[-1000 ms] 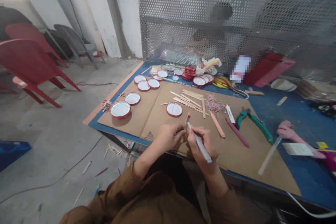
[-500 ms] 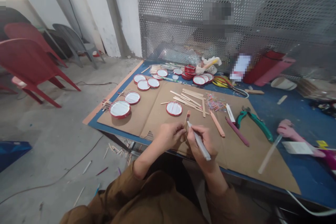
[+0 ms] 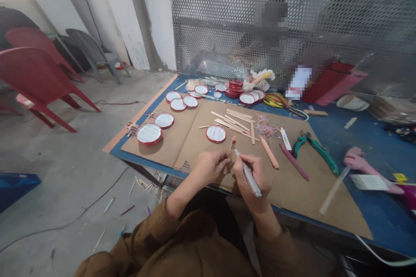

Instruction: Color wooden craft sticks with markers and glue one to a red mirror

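Between the fingers of my left hand is a wooden craft stick, held upright and tilted, with a reddish top end. My right hand is closed round a grey-white marker pen, whose tip is at the stick's coloured end; whether it touches I cannot tell. Just beyond my hands lies a red-rimmed round lid, white inside. Behind it several bare craft sticks are scattered on the cardboard sheet. A peach marker lies to the right of my right hand.
More red-rimmed lids sit at the left and back. Small coloured rubber bands, a dark pink marker, green-handled pliers and a pink glue gun with its glue stick lie rightward. Perforated metal stands behind the blue table.
My right hand with the marker has shifted slightly right, its tip a little farther from the stick's edge. My left hand keeps its hold on the stick, almost still.
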`<state>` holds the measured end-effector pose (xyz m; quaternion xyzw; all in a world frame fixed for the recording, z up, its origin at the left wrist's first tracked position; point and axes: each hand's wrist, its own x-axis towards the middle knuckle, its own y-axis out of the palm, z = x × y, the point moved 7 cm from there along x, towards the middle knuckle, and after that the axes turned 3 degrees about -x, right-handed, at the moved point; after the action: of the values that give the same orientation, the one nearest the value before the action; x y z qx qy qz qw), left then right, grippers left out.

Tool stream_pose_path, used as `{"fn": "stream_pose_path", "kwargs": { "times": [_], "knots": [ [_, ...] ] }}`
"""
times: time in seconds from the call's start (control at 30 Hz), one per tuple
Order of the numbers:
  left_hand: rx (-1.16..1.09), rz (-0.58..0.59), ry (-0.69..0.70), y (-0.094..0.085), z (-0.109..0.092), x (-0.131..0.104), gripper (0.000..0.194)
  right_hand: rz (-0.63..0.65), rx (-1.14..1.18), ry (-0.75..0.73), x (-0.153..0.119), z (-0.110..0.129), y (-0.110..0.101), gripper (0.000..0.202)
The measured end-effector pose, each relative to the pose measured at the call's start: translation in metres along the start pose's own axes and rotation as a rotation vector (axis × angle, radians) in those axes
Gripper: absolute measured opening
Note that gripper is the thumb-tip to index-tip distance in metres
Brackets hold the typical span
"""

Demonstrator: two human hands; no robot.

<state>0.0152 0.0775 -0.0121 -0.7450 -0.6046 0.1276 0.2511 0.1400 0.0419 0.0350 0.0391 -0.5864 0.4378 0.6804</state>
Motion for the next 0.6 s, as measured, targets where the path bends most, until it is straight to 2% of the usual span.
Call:
{"fn": "stream_pose_path", "kwargs": {
  "times": [0.1,0.27,0.33,0.5,0.6],
  "knots": [
    [-0.006,0.008,-0.009,0.001,0.001,0.000,0.021,-0.063,0.007,0.085,-0.004,-0.006,-0.004,0.003],
    [0.016,-0.002,-0.022,0.001,0.002,0.000,0.020,0.021,0.045,-0.023,-0.002,0.001,0.001,0.003],
    [0.016,-0.001,-0.020,0.001,0.002,0.000,0.020,0.019,0.018,-0.020,-0.002,0.001,0.001,0.004],
    [-0.017,0.016,-0.021,0.001,-0.001,0.000,0.021,-0.087,0.055,0.187,-0.009,-0.016,-0.003,0.005],
    [0.015,0.003,-0.026,-0.001,-0.001,0.000,0.019,-0.055,0.097,0.116,-0.008,-0.012,-0.001,0.007]
  ]
}}
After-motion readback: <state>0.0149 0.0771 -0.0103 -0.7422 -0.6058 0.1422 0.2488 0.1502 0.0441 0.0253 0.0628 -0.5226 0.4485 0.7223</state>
